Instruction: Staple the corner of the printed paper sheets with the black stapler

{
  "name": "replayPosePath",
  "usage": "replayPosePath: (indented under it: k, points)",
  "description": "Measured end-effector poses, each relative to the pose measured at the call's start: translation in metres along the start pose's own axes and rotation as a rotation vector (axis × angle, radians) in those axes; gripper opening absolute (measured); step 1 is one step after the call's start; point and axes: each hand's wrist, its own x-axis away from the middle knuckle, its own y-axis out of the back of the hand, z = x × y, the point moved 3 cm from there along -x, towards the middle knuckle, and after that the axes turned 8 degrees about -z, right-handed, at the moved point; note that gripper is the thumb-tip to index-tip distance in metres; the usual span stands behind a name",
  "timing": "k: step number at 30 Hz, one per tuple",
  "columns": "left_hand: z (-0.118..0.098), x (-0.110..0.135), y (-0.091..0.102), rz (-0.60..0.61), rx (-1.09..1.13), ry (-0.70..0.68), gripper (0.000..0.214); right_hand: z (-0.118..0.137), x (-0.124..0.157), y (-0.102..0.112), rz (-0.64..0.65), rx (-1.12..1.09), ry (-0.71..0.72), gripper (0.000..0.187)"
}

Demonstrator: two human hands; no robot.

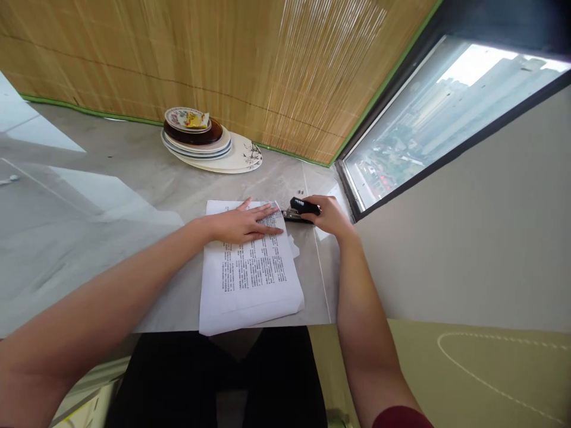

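A stack of printed white paper sheets [250, 279] lies on the grey marble counter [111, 208], its near edge hanging slightly over the counter's front. My left hand [243, 224] lies flat on the upper part of the sheets, fingers stretched out toward the top right corner. My right hand [328, 215] is closed around a black stapler [302, 209], whose jaws sit at the top right corner of the paper.
A pile of several plates and bowls [200, 139] stands at the back by the bamboo blind [223, 59]. A window [428, 119] is at the right, with a pale wall [468, 238] below it. The counter's front edge runs just under the paper.
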Motion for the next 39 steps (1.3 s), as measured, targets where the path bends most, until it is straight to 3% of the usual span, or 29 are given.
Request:
replayPosePath:
  k: [3, 6, 8, 10, 13, 16, 20, 22, 25, 26, 29, 31, 34, 36, 39]
  points:
    - [0.009, -0.001, 0.015, -0.237, -0.079, 0.051, 0.042, -0.002, -0.003, 0.005, -0.220, 0.090, -0.127, 0.022]
    - [0.031, 0.009, 0.035, -0.572, -0.189, 0.372, 0.036, 0.021, -0.003, 0.003, -0.375, 0.040, -0.160, 0.024]
    - [0.044, 0.019, 0.044, -0.716, -0.232, 0.590, 0.030, 0.054, 0.003, -0.009, -0.354, -0.035, -0.121, 0.025]
    - [0.053, 0.027, 0.047, -0.788, -0.236, 0.718, 0.026, 0.093, 0.014, -0.030, -0.229, -0.182, -0.083, 0.026]
    - [0.057, 0.029, 0.045, -0.803, -0.213, 0.747, 0.024, 0.142, 0.041, -0.061, -0.109, -0.279, -0.074, 0.024]
    - [0.059, 0.026, 0.041, -0.764, -0.195, 0.734, 0.025, 0.157, 0.065, -0.073, -0.096, -0.224, -0.086, 0.022]
    - [0.063, 0.024, 0.038, -0.763, -0.170, 0.730, 0.026, 0.128, 0.083, -0.058, -0.186, -0.098, -0.178, 0.024]
    - [0.064, 0.025, 0.038, -0.769, -0.156, 0.736, 0.026, 0.106, 0.084, -0.047, -0.174, -0.120, -0.197, 0.023]
    - [0.066, 0.025, 0.038, -0.774, -0.137, 0.760, 0.026, 0.072, 0.069, -0.032, -0.182, -0.241, -0.239, 0.051]
    - [0.066, 0.025, 0.038, -0.781, -0.132, 0.768, 0.026, 0.060, 0.062, -0.027, -0.270, -0.233, -0.284, 0.062]
    - [0.068, 0.026, 0.038, -0.806, -0.119, 0.772, 0.025, 0.037, 0.035, -0.027, -0.435, 0.010, -0.298, 0.048]
    - [0.070, 0.027, 0.037, -0.818, -0.108, 0.768, 0.025, 0.032, 0.020, -0.042, -0.357, 0.128, -0.225, 0.042]
    - [0.072, 0.028, 0.036, -0.828, -0.089, 0.768, 0.026, 0.026, 0.008, -0.065, -0.176, 0.240, -0.257, 0.065]
    - [0.073, 0.029, 0.037, -0.833, -0.083, 0.770, 0.026, 0.020, 0.004, -0.072, -0.088, 0.283, -0.319, 0.076]
    - [0.075, 0.030, 0.037, -0.852, -0.072, 0.764, 0.027, 0.017, -0.001, -0.073, 0.023, 0.299, -0.342, 0.078]
